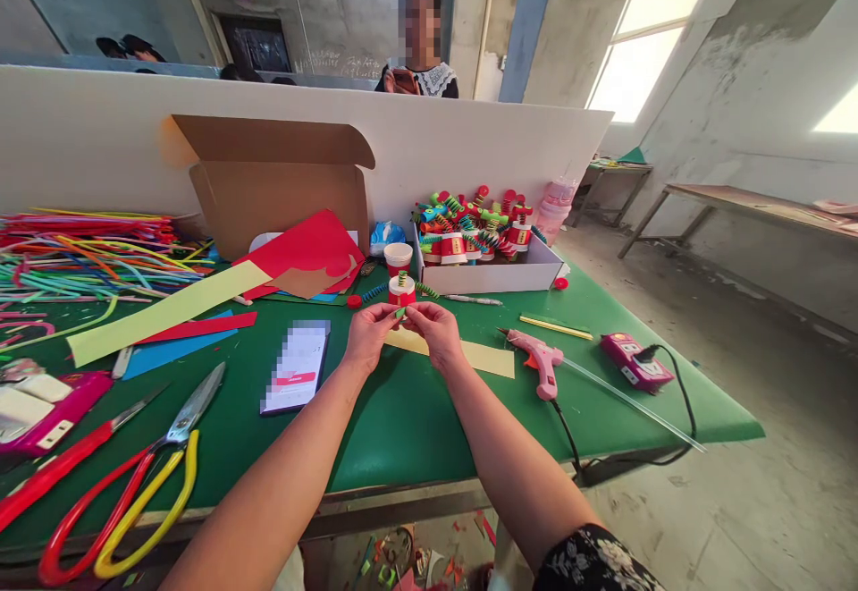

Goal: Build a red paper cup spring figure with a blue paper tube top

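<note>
My left hand [367, 337] and my right hand [437, 332] meet over the middle of the table, fingertips pinched together. Between them is a small green piece [400, 313], possibly paper; most of it is hidden by the fingers. Just beyond stands a red and white paper cup figure [402, 290] with a striped coil on top and coiled arms out to both sides. Behind that is another paper cup [398, 257], red and white. A pale yellow paper strip [489, 359] lies flat under and beside my right hand.
A pink glue gun [542, 358] with a cord lies at right, near a power strip [635, 362]. A phone [296, 367], large scissors [151, 475] and pipe cleaners [100, 256] are at left. A white box [492, 280] holds several finished figures. Someone [422, 72] stands behind the partition.
</note>
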Motion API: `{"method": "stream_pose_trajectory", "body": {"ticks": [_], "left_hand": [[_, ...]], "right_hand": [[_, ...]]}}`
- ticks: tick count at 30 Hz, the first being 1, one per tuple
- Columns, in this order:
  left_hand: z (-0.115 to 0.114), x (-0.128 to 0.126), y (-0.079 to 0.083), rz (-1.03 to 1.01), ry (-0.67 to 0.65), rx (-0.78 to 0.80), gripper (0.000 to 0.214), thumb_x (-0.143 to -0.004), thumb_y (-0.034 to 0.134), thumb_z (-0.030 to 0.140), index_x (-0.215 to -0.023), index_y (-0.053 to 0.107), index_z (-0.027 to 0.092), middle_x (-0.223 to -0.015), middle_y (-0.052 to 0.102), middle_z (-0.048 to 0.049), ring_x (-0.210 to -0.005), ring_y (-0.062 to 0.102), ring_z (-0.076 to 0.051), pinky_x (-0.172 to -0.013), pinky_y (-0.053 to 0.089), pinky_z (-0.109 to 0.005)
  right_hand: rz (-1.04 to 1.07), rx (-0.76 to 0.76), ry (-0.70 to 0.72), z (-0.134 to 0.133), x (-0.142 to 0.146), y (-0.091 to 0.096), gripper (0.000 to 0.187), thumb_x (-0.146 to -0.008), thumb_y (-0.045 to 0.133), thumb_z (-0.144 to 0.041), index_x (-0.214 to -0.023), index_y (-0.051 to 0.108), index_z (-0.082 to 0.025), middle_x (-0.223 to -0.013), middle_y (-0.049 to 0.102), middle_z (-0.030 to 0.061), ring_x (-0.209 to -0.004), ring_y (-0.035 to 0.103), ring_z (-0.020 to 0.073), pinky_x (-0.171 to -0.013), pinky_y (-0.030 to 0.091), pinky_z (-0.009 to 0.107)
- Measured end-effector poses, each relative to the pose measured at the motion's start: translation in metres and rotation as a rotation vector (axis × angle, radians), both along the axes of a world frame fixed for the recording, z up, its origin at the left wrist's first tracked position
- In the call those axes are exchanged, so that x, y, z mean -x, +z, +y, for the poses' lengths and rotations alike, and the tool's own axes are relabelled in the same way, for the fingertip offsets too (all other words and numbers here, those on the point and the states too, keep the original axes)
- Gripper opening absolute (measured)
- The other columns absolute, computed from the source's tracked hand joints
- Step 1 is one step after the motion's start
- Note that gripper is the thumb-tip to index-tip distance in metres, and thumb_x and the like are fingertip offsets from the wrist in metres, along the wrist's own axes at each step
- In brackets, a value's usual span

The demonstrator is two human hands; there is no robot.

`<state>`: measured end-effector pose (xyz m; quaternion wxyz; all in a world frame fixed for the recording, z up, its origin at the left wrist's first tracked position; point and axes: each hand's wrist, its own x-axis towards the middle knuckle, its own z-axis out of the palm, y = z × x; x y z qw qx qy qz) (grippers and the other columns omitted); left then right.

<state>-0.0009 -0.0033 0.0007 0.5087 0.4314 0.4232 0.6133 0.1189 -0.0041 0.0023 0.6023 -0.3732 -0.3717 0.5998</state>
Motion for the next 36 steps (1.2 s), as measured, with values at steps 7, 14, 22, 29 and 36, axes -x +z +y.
{"method": "stream_pose_trajectory", "body": {"ticks": [7, 14, 22, 29, 36], "left_hand": [[0.0007, 0.0002, -0.0011, 0.048, 0.015, -0.017, 0.035, -0.051, 0.085, 0.043, -0.068, 0.072, 0.016, -0.060, 0.063, -0.0012, -0.059, 0.049, -0.012, -0.060, 0.040, -0.027], [-0.0021, -0.0024, 0.0001, -0.041, -0.107, 0.003, 0.037, -0.056, 0.083, 0.041, -0.081, 0.072, 0.016, -0.076, 0.069, -0.0035, -0.068, 0.058, -0.014, -0.067, 0.044, -0.027], [0.0020, 0.0002, -0.0021, -0.025, 0.008, 0.011, 0.037, -0.049, 0.085, 0.044, -0.063, 0.064, 0.016, -0.059, 0.060, 0.0013, -0.058, 0.050, -0.011, -0.060, 0.040, -0.025], [-0.0010, -0.0004, 0.0012, 0.103, 0.035, -0.032, 0.033, -0.055, 0.081, 0.045, -0.061, 0.064, 0.017, -0.056, 0.055, 0.0026, -0.056, 0.045, -0.011, -0.059, 0.036, -0.025], [0.0006, -0.0005, 0.0001, 0.057, 0.040, -0.023, 0.032, -0.055, 0.082, 0.042, -0.068, 0.068, 0.017, -0.062, 0.062, 0.0005, -0.059, 0.051, -0.012, -0.063, 0.041, -0.027]], "right_hand": [[-0.065, -0.030, -0.032, 0.0015, 0.0004, 0.0000, 0.028, -0.053, 0.083, -0.038, -0.068, 0.070, -0.017, -0.063, 0.067, -0.0006, -0.056, 0.059, 0.0115, -0.067, 0.053, 0.029], [-0.018, -0.020, -0.045, 0.0007, 0.0000, 0.0013, 0.028, -0.054, 0.083, -0.038, -0.066, 0.066, -0.018, -0.060, 0.066, -0.0004, -0.058, 0.062, 0.0137, -0.069, 0.054, 0.031], [-0.033, -0.019, 0.061, -0.0014, 0.0018, 0.0020, 0.032, -0.052, 0.085, -0.037, -0.068, 0.065, -0.017, -0.062, 0.066, -0.0017, -0.058, 0.062, 0.0115, -0.070, 0.053, 0.029], [-0.120, -0.034, -0.008, 0.0017, -0.0023, 0.0004, 0.031, -0.054, 0.083, -0.041, -0.064, 0.065, -0.018, -0.060, 0.064, -0.0020, -0.055, 0.059, 0.0109, -0.065, 0.050, 0.027], [-0.158, -0.022, -0.043, 0.0039, -0.0030, -0.0019, 0.031, -0.051, 0.084, -0.041, -0.060, 0.065, -0.018, -0.058, 0.064, -0.0014, -0.052, 0.058, 0.0116, -0.061, 0.050, 0.027]]}}
